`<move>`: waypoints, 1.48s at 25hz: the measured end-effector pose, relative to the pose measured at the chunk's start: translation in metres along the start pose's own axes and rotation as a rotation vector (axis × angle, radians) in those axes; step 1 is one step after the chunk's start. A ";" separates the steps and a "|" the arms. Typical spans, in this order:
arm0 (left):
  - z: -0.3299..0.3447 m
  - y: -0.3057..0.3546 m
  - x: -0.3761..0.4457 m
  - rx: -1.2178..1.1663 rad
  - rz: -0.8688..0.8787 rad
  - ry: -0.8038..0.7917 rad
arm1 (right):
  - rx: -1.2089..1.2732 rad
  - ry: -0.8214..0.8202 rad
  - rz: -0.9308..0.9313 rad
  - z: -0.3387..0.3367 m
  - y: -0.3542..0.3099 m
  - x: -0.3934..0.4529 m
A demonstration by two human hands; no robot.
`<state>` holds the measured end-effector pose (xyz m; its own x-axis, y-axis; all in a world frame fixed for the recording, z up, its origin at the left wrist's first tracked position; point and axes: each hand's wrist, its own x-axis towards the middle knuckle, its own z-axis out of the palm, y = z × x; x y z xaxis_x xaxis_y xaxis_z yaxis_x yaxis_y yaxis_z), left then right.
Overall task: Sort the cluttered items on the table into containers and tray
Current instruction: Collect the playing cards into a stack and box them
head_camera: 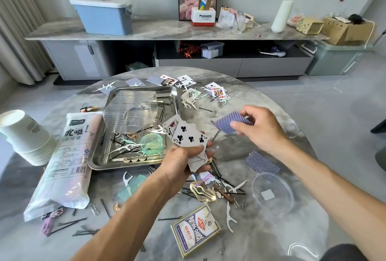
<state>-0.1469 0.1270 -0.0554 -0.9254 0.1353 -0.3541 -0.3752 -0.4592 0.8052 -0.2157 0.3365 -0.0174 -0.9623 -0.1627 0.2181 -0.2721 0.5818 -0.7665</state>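
My left hand (183, 162) grips a fanned bunch of playing cards (188, 135) above the table's middle, a five of clubs on top. To its right, my right hand (257, 127) pinches a single blue-backed card (225, 124) in the air. A steel tray (100, 162) lies left of my hands, with a ribbed clear container (129, 112), a green cup (151, 143), hairpins and floss picks in it. A card box (195, 229) lies near the front edge. More cards (217, 92) are scattered at the far side, and one blue-backed card (262, 161) lies right of my left hand.
A stack of paper cups (25, 135) and a bag of straws (66, 164) sit at the left. A clear round dish (272, 195) lies at the right, another clear dish (292, 127) behind my right hand. Hairpins, clips and floss picks litter the front.
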 end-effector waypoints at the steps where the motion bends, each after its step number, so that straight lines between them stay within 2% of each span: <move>1: 0.001 0.000 -0.001 0.009 -0.015 0.024 | 0.113 0.099 -0.083 0.005 -0.015 -0.006; 2: 0.002 0.000 -0.002 0.019 -0.034 0.049 | 0.188 0.142 -0.161 0.013 -0.028 -0.014; 4: 0.002 0.004 -0.005 -0.027 -0.054 0.005 | 0.170 0.113 -0.289 0.033 -0.045 -0.033; 6: 0.000 0.012 -0.010 -0.096 -0.049 -0.113 | 0.035 -0.016 -0.392 0.047 -0.050 -0.047; 8: -0.001 0.014 -0.012 -0.042 -0.046 -0.132 | -0.105 -0.228 -0.471 0.053 -0.053 -0.053; 10: 0.000 0.007 -0.010 0.095 -0.097 -0.023 | -0.106 -0.421 -0.365 0.044 -0.050 -0.049; 11: 0.000 0.004 -0.008 0.120 -0.118 0.040 | -0.096 -0.410 -0.257 0.037 -0.045 -0.044; 12: 0.000 0.002 -0.007 0.118 -0.127 0.075 | -0.144 -0.326 -0.133 0.028 -0.033 -0.038; 14: 0.001 -0.001 -0.007 0.113 -0.129 0.091 | -0.487 -0.183 0.166 0.007 -0.002 -0.031; 16: 0.004 -0.002 -0.008 0.113 -0.140 0.097 | -0.773 -0.279 0.461 -0.007 0.031 -0.035; 18: 0.006 -0.004 -0.009 0.112 -0.153 0.110 | -0.781 -0.363 0.593 -0.007 0.051 -0.036; 23: 0.002 -0.006 -0.009 0.123 -0.153 0.118 | -0.630 -0.391 0.634 0.008 0.069 -0.019; 29: 0.000 -0.007 -0.008 0.135 -0.147 0.124 | -0.620 -0.378 0.602 0.002 0.078 -0.018; 33: 0.001 -0.010 -0.010 0.135 -0.154 0.109 | -0.510 -0.388 0.613 0.003 0.082 -0.018; 37: -0.002 -0.008 -0.009 0.138 -0.145 0.119 | -0.564 -0.346 0.553 0.001 0.083 -0.021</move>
<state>-0.1353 0.1280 -0.0593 -0.8515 0.0828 -0.5178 -0.5151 -0.3170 0.7964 -0.2177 0.3872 -0.0859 -0.9278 0.0806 -0.3642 0.1894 0.9429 -0.2738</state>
